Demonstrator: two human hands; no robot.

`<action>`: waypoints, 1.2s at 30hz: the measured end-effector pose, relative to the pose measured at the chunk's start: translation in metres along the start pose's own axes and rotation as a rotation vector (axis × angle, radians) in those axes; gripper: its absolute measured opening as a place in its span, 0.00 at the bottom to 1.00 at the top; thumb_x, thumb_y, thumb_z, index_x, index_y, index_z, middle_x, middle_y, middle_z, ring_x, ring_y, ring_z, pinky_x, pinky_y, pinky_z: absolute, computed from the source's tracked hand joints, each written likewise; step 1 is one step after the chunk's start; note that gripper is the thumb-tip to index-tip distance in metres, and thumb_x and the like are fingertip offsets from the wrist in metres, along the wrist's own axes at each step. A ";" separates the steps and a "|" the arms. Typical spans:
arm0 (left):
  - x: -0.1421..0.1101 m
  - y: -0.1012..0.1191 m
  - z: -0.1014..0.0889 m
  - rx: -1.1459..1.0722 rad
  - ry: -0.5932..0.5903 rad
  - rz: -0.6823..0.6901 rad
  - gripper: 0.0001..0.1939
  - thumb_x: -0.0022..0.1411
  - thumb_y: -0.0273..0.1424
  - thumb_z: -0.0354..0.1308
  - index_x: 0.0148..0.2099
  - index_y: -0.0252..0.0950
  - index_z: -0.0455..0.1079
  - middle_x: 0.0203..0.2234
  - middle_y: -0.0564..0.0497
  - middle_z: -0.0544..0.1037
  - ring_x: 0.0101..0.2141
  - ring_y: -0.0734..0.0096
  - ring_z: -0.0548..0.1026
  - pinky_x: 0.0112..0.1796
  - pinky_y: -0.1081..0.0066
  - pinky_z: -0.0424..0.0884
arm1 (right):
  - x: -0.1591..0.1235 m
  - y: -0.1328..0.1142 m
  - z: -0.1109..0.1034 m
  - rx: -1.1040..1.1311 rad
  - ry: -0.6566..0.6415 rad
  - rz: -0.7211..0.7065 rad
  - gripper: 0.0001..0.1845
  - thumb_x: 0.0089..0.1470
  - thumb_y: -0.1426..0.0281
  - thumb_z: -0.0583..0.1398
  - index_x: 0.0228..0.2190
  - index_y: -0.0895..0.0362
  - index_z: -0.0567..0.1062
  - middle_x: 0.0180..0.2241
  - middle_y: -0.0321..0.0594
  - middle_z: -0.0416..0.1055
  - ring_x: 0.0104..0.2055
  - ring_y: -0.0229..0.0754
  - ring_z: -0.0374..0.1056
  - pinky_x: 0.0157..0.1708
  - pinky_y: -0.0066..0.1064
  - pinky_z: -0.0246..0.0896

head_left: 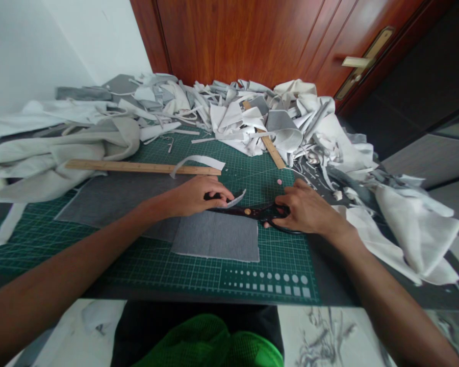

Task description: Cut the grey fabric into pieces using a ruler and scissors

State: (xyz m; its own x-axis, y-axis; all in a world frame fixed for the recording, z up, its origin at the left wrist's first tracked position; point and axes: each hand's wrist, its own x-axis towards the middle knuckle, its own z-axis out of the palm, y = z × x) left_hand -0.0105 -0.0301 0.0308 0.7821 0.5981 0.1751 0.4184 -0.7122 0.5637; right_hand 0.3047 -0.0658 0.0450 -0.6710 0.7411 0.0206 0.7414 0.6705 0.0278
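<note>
My right hand (300, 206) grips black scissors (248, 211) by the handles, with the blades pointing left along the upper edge of a grey fabric piece (218, 235). Between the thumb and fingers of my left hand (202, 196) is a narrow fabric strip (237, 198), lifted just above the blades. The blade tips are hidden behind my left hand. A larger grey fabric sheet (126, 199) lies under my left wrist and partly beneath the smaller piece.
A green cutting mat (268, 278) covers the table. One wooden ruler (137, 166) lies beyond my left hand, another ruler (271, 149) among white and grey scraps (237, 120). Folded pale cloth (61, 153) sits left, more white cloth (416, 229) right. A pink disc (279, 182) is near my right hand.
</note>
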 end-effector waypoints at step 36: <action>-0.001 0.003 0.000 -0.015 0.033 -0.035 0.11 0.67 0.35 0.61 0.48 0.39 0.81 0.34 0.50 0.82 0.35 0.69 0.75 0.38 0.70 0.63 | 0.000 0.004 0.001 -0.025 -0.040 -0.032 0.27 0.57 0.46 0.63 0.21 0.55 0.76 0.22 0.36 0.69 0.28 0.41 0.61 0.41 0.38 0.48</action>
State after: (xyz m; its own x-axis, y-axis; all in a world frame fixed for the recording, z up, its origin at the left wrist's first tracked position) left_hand -0.0105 -0.0327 0.0324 0.7512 0.6346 0.1814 0.4382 -0.6850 0.5820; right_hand 0.3072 -0.0630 0.0444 -0.6929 0.7207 -0.0211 0.7191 0.6929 0.0531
